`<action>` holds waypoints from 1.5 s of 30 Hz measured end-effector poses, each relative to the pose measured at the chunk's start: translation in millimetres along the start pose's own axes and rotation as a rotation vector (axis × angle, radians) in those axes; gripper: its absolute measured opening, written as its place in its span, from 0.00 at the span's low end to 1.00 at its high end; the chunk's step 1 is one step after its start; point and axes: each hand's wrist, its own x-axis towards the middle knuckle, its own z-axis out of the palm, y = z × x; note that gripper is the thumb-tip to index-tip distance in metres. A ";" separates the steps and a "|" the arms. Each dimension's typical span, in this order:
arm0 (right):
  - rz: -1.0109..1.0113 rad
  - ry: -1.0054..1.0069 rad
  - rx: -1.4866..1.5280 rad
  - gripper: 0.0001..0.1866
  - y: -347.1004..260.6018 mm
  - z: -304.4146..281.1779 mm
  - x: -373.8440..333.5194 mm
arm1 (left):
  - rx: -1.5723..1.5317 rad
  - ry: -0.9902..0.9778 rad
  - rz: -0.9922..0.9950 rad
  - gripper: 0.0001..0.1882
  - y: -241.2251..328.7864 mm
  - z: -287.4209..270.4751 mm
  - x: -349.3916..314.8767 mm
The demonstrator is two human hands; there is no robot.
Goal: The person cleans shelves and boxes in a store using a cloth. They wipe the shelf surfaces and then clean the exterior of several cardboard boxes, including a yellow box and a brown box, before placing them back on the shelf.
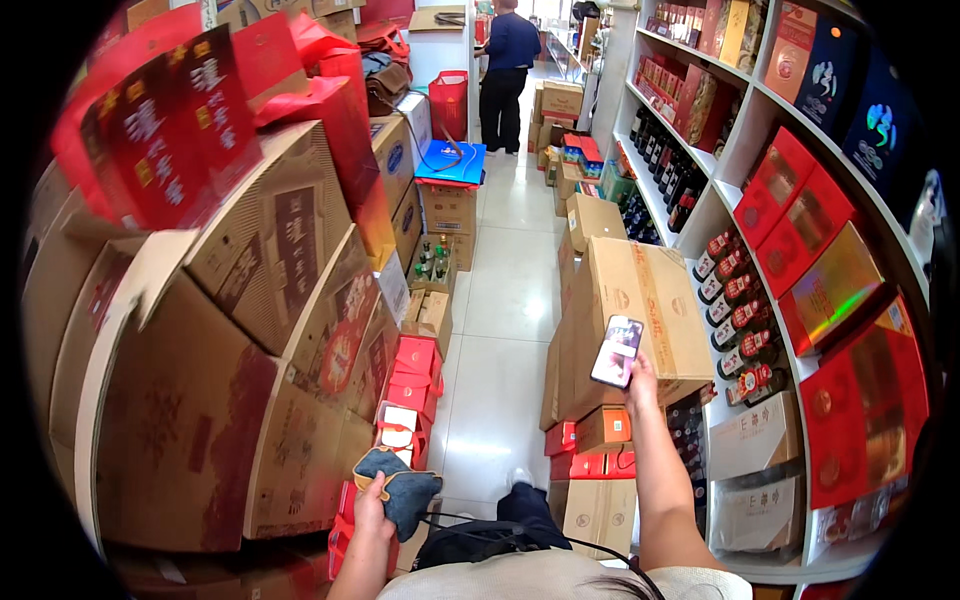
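Observation:
My right hand (pixel 643 383) grips a smartphone (pixel 617 350) by its lower end, with the lit screen facing up. The phone is above a large taped cardboard box (pixel 650 275). At the lower left, my left hand (pixel 372 520) is closed around a crumpled grey-blue cloth (pixel 402 490) with yellow edging. The cloth hangs beside a row of red gift boxes (pixel 412 385) along the left side of the aisle. Some of my left fingers are hidden by the cloth.
Tall stacked cartons (pixel 180 420) line the left, topped by red bags (pixel 170 130). White shelves (pixel 700 160) on the right hold bottles (pixel 742 310) and gift boxes. A pale tiled aisle (pixel 500 350) runs between. A person in dark clothes (pixel 508 70) stands at its far end.

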 end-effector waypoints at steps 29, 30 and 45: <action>-0.594 0.091 -0.935 0.11 -14.9 3.6 215.1 | -0.390 0.347 0.295 0.12 -38.1 97.9 5.3; -0.751 0.021 -0.938 0.12 -15.2 33.7 193.3 | -0.416 0.355 0.324 0.12 -40.7 92.3 -4.9; 0.300 -2.441 -0.800 0.14 110.4 200.3 -371.9 | -0.852 0.814 0.967 0.15 -130.3 -44.0 -265.0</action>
